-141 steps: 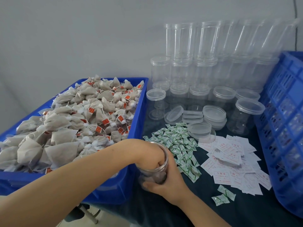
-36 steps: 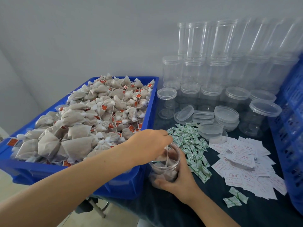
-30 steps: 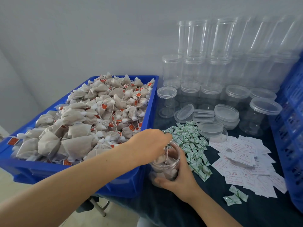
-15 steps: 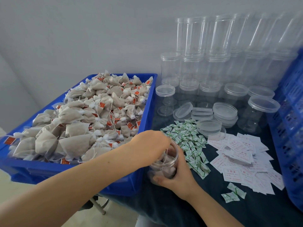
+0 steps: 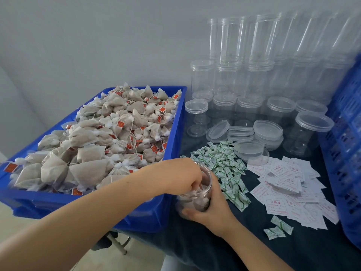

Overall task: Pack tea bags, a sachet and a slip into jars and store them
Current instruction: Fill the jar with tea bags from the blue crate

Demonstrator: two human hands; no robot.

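Observation:
A clear plastic jar (image 5: 195,201) stands on the dark table at the blue crate's near right corner, with several tea bags inside. My right hand (image 5: 214,210) grips the jar's side from the right. My left hand (image 5: 181,176) is over the jar's mouth, its curled fingers dipped inside and pinching a tea bag; the fingertips are partly hidden. The blue crate (image 5: 176,122) is heaped with brown tea bags (image 5: 109,137) carrying red tags. Green-and-white sachets (image 5: 224,165) lie in a pile right of the jar. White slips (image 5: 287,184) are spread further right.
Stacked empty clear jars (image 5: 242,79) line the back wall, with loose lids (image 5: 267,132) in front of them. A blue mesh basket (image 5: 345,145) stands at the right edge. Two stray sachets (image 5: 277,229) lie near the front. The crate overhangs the table's left edge.
My left hand, which held a tea bag by its string above the jar, has lowered its fingers into the jar's mouth. My right hand has kept hold of the jar.

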